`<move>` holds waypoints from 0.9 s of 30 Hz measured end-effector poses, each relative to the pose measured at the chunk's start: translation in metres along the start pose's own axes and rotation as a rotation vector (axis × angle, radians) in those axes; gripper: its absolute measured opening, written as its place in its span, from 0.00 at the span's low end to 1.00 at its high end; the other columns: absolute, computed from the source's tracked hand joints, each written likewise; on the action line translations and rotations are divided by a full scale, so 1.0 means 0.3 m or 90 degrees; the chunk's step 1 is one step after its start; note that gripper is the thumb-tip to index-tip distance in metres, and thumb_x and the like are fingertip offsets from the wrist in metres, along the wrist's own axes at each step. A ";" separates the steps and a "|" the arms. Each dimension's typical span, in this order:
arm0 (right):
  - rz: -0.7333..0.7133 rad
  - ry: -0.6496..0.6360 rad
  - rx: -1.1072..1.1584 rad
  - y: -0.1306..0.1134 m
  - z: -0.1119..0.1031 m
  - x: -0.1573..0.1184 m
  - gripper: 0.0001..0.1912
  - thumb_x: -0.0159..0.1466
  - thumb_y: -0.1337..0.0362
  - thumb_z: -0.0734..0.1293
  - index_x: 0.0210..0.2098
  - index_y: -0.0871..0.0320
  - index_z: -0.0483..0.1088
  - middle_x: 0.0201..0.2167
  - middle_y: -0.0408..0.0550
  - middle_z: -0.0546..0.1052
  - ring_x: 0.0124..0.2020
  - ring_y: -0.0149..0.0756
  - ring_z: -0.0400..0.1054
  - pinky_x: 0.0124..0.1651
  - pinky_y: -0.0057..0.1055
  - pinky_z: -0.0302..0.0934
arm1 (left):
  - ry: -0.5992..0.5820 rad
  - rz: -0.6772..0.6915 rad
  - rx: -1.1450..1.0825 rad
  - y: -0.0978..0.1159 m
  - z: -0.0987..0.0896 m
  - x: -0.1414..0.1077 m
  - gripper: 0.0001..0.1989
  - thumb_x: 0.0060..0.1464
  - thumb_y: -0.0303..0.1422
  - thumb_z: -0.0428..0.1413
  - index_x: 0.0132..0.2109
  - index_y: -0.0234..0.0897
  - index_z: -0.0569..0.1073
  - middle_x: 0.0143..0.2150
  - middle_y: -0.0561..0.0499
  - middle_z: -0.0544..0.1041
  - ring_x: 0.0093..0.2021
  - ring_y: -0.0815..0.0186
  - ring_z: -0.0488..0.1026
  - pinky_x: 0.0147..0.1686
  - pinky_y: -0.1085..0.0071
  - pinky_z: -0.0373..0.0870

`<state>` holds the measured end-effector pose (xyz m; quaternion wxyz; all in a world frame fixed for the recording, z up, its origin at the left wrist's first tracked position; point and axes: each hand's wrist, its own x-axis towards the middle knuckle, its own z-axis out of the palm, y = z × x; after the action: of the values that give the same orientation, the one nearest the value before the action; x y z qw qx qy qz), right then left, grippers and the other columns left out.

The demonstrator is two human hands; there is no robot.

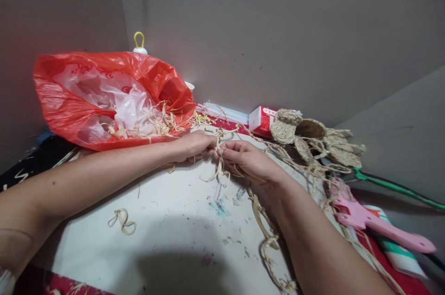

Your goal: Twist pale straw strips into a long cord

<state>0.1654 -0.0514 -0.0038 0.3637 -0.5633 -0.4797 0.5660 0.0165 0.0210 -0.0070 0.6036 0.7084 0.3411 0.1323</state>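
Note:
Both hands meet over the far middle of a stained white board (167, 230). My left hand (194, 144) is closed on a pale, straw-like fibre cord (219, 165), its fingertips partly hidden. From the other side, my right hand (245, 158) pinches the same cord between thumb and fingers. Loose fibre ends hang below the fingertips. A longer braided fibre rope (267, 253) runs down the board beside my right forearm, and more cord trails off towards the back right. A curled strip of fibre (123, 221) lies alone on the left of the board.
A red plastic bag (69, 100) holding fibre shreds stands at the back left. At the back right are a red and white box (260, 120) and woven fibre pieces (313, 135). A pink glue gun (375, 221) and green-handled tool (399, 186) lie on the right. Grey walls close behind.

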 end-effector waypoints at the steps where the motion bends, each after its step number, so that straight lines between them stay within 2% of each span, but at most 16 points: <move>1: -0.002 0.007 -0.010 -0.001 0.001 -0.001 0.11 0.52 0.59 0.69 0.24 0.58 0.66 0.09 0.32 0.56 0.10 0.21 0.42 0.14 0.23 0.33 | -0.019 -0.020 -0.035 0.003 0.000 -0.003 0.12 0.50 0.31 0.47 0.19 0.38 0.60 0.12 0.59 0.50 0.12 0.74 0.47 0.14 0.74 0.44; 6: -0.010 0.036 -0.070 -0.001 0.008 -0.001 0.13 0.52 0.59 0.70 0.22 0.58 0.64 0.11 0.32 0.56 0.11 0.21 0.43 0.15 0.23 0.34 | -0.092 -0.088 -0.135 0.009 -0.003 -0.010 0.12 0.49 0.31 0.51 0.20 0.37 0.62 0.12 0.60 0.48 0.13 0.76 0.43 0.13 0.75 0.39; 10: -0.074 0.078 -0.227 -0.003 0.016 -0.004 0.15 0.53 0.57 0.70 0.20 0.59 0.64 0.14 0.34 0.57 0.15 0.22 0.45 0.17 0.24 0.38 | -0.110 -0.127 -0.184 0.007 0.000 -0.010 0.10 0.48 0.26 0.50 0.21 0.35 0.64 0.12 0.60 0.48 0.12 0.77 0.43 0.14 0.76 0.39; 13: -0.101 0.091 -0.315 -0.011 0.016 -0.012 0.15 0.54 0.57 0.67 0.19 0.59 0.65 0.15 0.36 0.59 0.17 0.24 0.47 0.19 0.25 0.40 | -0.082 -0.120 -0.161 0.010 0.006 -0.011 0.10 0.49 0.25 0.49 0.21 0.35 0.65 0.11 0.60 0.49 0.12 0.77 0.44 0.13 0.76 0.40; 16: -0.074 0.082 -0.350 -0.020 0.004 -0.022 0.14 0.55 0.57 0.66 0.18 0.59 0.65 0.15 0.37 0.58 0.17 0.25 0.48 0.19 0.25 0.41 | -0.040 -0.103 -0.124 0.010 0.011 -0.014 0.11 0.49 0.25 0.49 0.21 0.35 0.65 0.10 0.60 0.51 0.11 0.76 0.45 0.13 0.75 0.41; 22: -0.058 0.096 -0.333 -0.033 -0.020 -0.032 0.12 0.55 0.59 0.65 0.20 0.60 0.68 0.16 0.40 0.62 0.18 0.26 0.49 0.20 0.26 0.43 | -0.005 -0.077 -0.099 0.006 0.023 -0.015 0.12 0.51 0.27 0.49 0.21 0.35 0.67 0.09 0.60 0.52 0.11 0.75 0.46 0.12 0.75 0.42; 27: -0.055 0.072 -0.339 -0.036 0.013 -0.036 0.13 0.59 0.59 0.60 0.23 0.59 0.69 0.13 0.39 0.59 0.15 0.27 0.47 0.18 0.27 0.42 | -0.007 -0.040 -0.127 -0.002 0.036 -0.020 0.12 0.51 0.27 0.48 0.22 0.35 0.68 0.10 0.60 0.53 0.11 0.75 0.46 0.12 0.75 0.42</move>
<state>0.1611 -0.0592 0.0093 0.2530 -0.6488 -0.6140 0.3716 0.0185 0.0090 -0.0089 0.6769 0.6346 0.3447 0.1425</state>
